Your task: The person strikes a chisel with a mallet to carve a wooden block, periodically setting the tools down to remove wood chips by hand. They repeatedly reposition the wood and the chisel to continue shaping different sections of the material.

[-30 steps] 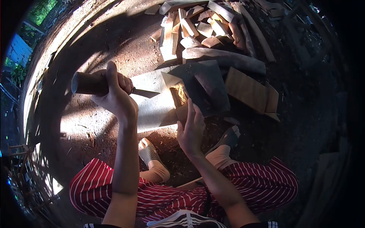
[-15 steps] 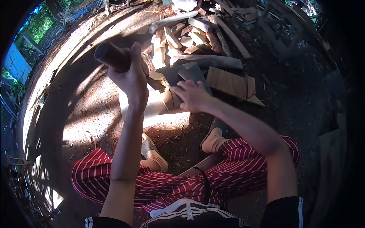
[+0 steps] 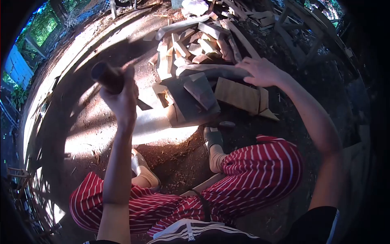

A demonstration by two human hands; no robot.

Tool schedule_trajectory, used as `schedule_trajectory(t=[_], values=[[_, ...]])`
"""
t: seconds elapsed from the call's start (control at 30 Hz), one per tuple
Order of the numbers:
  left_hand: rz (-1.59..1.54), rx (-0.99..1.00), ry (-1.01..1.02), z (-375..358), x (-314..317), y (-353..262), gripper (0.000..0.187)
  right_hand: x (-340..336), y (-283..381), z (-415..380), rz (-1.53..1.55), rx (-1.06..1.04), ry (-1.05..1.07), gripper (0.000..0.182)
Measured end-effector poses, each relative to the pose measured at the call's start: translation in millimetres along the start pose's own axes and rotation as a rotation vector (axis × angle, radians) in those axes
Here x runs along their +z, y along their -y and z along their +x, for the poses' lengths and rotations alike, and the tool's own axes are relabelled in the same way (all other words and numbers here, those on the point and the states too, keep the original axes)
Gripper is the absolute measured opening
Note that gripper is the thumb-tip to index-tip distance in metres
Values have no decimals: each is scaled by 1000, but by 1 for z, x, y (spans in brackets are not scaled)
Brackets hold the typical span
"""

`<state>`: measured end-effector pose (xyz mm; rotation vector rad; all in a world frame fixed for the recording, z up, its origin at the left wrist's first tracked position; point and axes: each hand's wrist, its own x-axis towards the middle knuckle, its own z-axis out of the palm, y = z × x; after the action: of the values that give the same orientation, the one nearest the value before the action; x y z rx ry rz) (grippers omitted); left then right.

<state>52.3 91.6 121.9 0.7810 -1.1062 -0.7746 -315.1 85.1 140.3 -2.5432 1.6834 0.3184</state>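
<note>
My left hand is wrapped round the thick, rounded handle of a tool, raised left of the chopping log. The tool's working end cannot be clearly made out. My right hand is open, fingers stretched leftward and holding nothing, over the right end of a long piece of wood. In front of my feet lies the thick log, its left side sunlit. A short wood piece rests on its dark, flat top. Right of it is a wide, pale board.
Split firewood is heaped beyond the log. A long pole slants along the heap's right side. My shoes stand on bare soil close to the log. A wooden frame stands at the back right.
My right hand has lifted off the wood on the log and moved right and farther away. My left hand, still gripping the handle, has shifted slightly left and lower.
</note>
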Motion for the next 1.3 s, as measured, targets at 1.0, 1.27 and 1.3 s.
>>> schedule_trajectory(t=[1.0, 1.27, 1.3], values=[[136, -105, 38, -4, 9, 57, 19, 316, 6, -139, 400, 1011, 206, 59], [46, -85, -40, 6, 15, 43, 17, 203, -12, -64, 288, 438, 447, 44], [26, -82, -42, 7, 15, 46, 18, 186, -12, -50, 299, 374, 406, 41]])
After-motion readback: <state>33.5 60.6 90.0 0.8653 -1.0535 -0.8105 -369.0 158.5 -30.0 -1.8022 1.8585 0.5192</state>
